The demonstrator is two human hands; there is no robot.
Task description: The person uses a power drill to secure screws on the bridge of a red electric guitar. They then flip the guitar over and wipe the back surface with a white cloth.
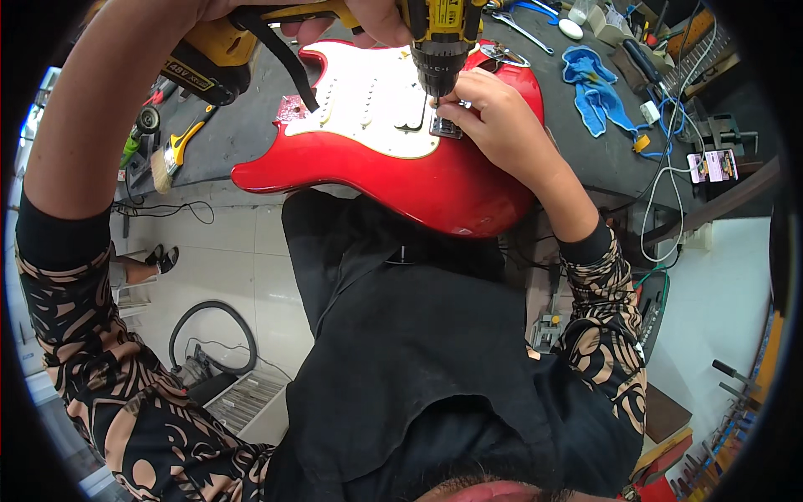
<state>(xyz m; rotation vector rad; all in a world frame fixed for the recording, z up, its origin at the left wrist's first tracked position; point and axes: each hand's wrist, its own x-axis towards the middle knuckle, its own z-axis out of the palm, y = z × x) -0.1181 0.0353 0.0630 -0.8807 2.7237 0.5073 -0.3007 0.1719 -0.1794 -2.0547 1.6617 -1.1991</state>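
A red electric guitar body with a white pickguard lies face up on the bench in front of me. My left hand wraps round the grip of a yellow and black cordless drill, which points down over the guitar. Below the chuck, the bit meets the dark metal bridge. The fingers of my right hand pinch together beside the bit tip; whatever is between them is too small to make out. A dark strap hangs from the drill.
On the grey bench, a blue cloth and a wrench lie to the right, near a phone and white cables. A paintbrush rests at the left. On the floor stands a vacuum with a black hose; another person's feet show at left.
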